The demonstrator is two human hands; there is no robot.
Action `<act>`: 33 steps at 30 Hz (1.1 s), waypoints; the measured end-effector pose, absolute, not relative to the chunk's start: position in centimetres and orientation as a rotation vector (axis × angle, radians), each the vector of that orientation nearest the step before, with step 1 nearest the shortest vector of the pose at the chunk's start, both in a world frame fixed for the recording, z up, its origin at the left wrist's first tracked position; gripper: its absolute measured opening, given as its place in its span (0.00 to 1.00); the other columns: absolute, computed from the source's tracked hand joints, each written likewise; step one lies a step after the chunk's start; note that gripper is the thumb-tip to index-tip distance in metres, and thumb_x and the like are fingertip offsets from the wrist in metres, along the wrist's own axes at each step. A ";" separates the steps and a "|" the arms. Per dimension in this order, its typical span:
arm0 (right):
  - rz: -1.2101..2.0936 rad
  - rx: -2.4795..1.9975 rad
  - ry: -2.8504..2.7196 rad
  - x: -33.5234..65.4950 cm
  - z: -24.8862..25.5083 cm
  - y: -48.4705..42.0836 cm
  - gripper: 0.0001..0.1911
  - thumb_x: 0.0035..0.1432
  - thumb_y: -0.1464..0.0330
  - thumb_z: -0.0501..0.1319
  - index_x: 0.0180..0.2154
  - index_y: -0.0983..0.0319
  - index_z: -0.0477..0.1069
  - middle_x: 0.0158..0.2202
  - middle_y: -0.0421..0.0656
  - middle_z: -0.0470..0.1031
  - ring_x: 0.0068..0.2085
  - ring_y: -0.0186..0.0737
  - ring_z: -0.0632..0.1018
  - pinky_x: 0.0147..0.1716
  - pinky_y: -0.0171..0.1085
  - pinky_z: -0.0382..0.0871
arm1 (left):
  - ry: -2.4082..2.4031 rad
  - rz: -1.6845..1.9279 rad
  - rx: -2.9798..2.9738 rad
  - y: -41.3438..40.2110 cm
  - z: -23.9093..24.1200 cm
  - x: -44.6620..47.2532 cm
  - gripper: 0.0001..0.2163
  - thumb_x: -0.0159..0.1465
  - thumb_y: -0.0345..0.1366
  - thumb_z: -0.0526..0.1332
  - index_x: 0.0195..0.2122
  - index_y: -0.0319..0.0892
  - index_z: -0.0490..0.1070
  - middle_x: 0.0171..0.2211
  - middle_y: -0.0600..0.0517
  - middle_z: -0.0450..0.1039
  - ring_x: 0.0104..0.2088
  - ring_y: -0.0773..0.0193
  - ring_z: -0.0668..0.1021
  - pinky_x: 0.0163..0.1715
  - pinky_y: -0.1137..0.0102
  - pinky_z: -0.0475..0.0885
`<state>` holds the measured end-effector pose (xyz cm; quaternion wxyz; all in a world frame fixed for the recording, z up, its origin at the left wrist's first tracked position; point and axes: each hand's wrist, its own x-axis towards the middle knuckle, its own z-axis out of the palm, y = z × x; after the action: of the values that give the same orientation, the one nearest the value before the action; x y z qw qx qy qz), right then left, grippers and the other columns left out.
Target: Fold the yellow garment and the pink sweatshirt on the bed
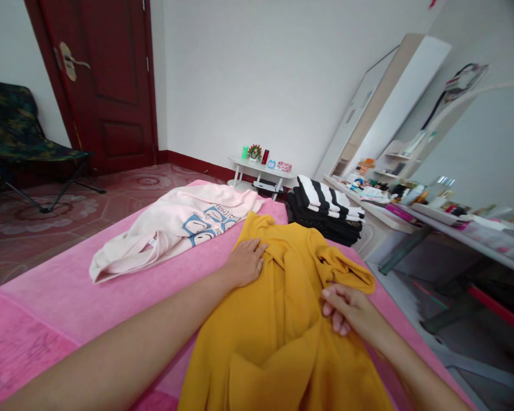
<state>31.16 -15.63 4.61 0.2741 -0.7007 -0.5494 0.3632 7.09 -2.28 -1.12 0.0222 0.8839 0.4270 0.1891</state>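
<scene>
A mustard-yellow garment (pixel 278 319) lies spread on the pink bed cover, with loose folds down its middle and a bunched sleeve at its right side. My left hand (pixel 246 262) rests flat on its upper left part, fingers stretched out. At the right side, just below the sleeve, my right hand (pixel 345 308) has its fingers curled and pinched at the yellow cloth. Left of the garment lies a pale pink top (pixel 175 228) with a blue cartoon print and lettering. Beyond the sleeve sits a stack of folded clothes (pixel 325 208), black with a black-and-white striped piece on top.
The pink bed cover (pixel 64 291) spreads beneath the clothes. Behind it stands a small white table (pixel 257 165) with small items. A dressing table (pixel 462 228) crowded with bottles runs along the right. A folding chair (pixel 21 131) and a dark red door (pixel 107 74) are at left.
</scene>
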 end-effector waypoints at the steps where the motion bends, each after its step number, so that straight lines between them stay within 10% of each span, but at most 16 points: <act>1: 0.979 -1.945 -1.502 30.8 3.8 -15.2 0.22 0.50 0.48 0.55 0.23 0.60 0.61 0.16 0.38 0.67 0.13 0.32 0.67 0.12 0.30 0.57 | 1.321 0.575 2.734 -2.3 -1.1 7.1 0.24 0.67 0.39 0.44 0.62 0.39 0.56 0.63 0.42 0.55 0.61 0.52 0.60 0.60 0.57 0.54; 6: 0.769 -1.853 -1.548 29.5 2.4 -13.7 0.15 0.49 0.59 0.60 0.20 0.61 0.61 0.14 0.36 0.66 0.15 0.30 0.69 0.14 0.27 0.57 | 1.322 0.557 2.698 -2.4 -0.9 6.9 0.24 0.66 0.40 0.44 0.63 0.39 0.53 0.63 0.43 0.53 0.62 0.53 0.59 0.60 0.58 0.53; 11: 0.824 -1.536 -0.942 31.7 4.5 -13.7 0.15 0.47 0.58 0.63 0.32 0.62 0.67 0.36 0.45 0.77 0.33 0.36 0.79 0.30 0.32 0.73 | 1.381 0.622 2.595 -2.5 -0.6 6.9 0.31 0.63 0.40 0.49 0.65 0.34 0.43 0.64 0.40 0.49 0.63 0.53 0.57 0.61 0.60 0.51; 21: 0.790 -1.772 -1.521 29.9 2.4 -11.6 0.11 0.43 0.64 0.64 0.20 0.62 0.64 0.14 0.32 0.59 0.16 0.28 0.61 0.15 0.29 0.54 | 1.374 0.597 2.592 -2.4 -0.7 6.9 0.29 0.64 0.41 0.47 0.64 0.33 0.46 0.64 0.40 0.51 0.63 0.53 0.57 0.61 0.60 0.50; 33: 0.702 -1.333 -0.727 33.8 0.5 -12.1 0.09 0.44 0.64 0.61 0.30 0.60 0.73 0.29 0.42 0.77 0.35 0.45 0.78 0.34 0.39 0.74 | 1.424 0.546 2.544 -1.4 -0.4 6.9 0.32 0.61 0.44 0.50 0.65 0.34 0.47 0.65 0.41 0.49 0.63 0.52 0.56 0.61 0.61 0.50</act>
<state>33.83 -12.09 0.53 0.6702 -0.5914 -0.3227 0.3113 6.87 -1.41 -0.40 0.0876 0.8544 0.4783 0.1833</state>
